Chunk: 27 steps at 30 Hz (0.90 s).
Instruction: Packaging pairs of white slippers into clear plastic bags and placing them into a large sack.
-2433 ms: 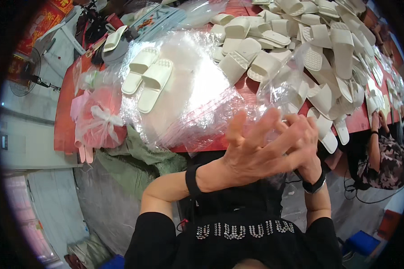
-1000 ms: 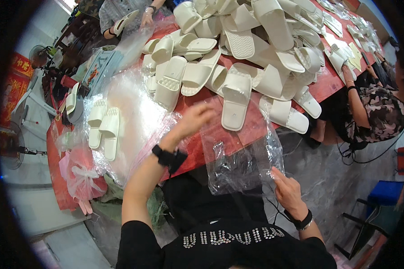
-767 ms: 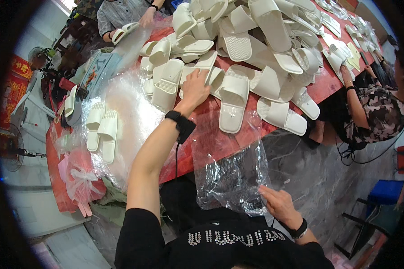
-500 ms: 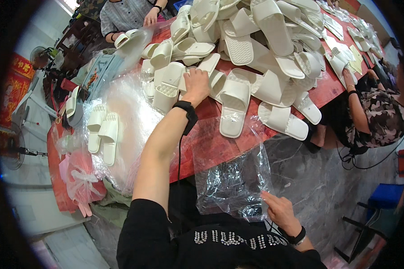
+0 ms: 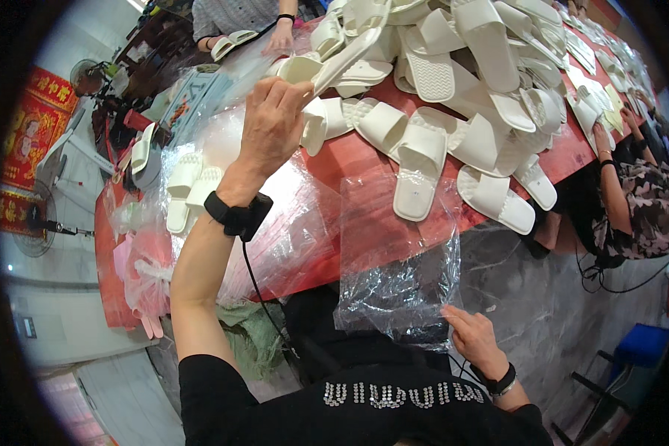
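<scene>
red table point(image 5: 364, 160) edge blurs behind clear bag point(image 5: 398, 275) in right hand point(image 5: 474, 340).

Left hand point(image 5: 273, 123) has reached out and lifted a white slipper point(image 5: 333, 65) from the pile; right hand point(image 5: 474, 339) lowered the clear bag point(image 5: 398, 271) below the table edge.

Bright, even daylight; glare on the clear plastic (fisheye bends the edges, dark vignette).

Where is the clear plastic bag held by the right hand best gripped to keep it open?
Probably at its upper open rim: the clear plastic bag hangs limp off the red table edge, with the right hand pinching only its lower right corner. Coming from above at the mouth suits the sagging film.
</scene>
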{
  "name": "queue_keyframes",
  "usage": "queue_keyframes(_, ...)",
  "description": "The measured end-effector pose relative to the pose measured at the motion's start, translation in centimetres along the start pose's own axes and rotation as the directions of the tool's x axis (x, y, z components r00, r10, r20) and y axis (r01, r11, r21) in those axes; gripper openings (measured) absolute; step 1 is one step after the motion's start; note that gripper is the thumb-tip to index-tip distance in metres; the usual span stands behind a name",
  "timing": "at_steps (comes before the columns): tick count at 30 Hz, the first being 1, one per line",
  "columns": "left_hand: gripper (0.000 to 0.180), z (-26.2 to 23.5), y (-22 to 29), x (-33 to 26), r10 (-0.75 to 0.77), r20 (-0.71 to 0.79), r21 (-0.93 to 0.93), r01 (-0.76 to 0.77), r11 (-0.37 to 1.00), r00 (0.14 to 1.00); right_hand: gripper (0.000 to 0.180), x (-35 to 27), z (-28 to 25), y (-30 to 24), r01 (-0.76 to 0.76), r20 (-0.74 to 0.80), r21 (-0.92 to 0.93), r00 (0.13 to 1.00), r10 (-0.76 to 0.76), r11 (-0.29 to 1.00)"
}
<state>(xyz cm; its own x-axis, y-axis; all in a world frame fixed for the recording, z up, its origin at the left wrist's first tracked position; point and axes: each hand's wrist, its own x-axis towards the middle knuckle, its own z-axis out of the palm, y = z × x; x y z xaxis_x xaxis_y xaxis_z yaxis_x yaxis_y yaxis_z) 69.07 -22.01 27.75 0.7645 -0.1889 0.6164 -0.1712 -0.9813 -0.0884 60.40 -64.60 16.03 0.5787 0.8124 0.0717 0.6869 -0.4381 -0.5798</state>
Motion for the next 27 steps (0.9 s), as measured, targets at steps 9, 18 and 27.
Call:
queue_keyframes(9,0.044,0.1,2.2,-4.4,-0.218,0.146,-0.147,0.239,0.96,0.965,0.042,0.8,0.4,-0.5,0.024,0.06,0.003,0.998,-0.024,1.0)
queue_keyframes(18,0.025,14.5,4.5,-8.9,-0.297,0.458,0.111,0.278,0.954,0.838,0.04,1.3,0.9,-0.6,0.058,0.071,-0.006,0.996,-0.057,0.998)
queue_keyframes(27,0.078,11.5,4.4,-8.5,-0.077,0.44,0.051,0.061,0.997,0.895,0.044,1.6,1.1,-0.1,0.003,0.131,-0.001,0.991,-0.003,1.0)
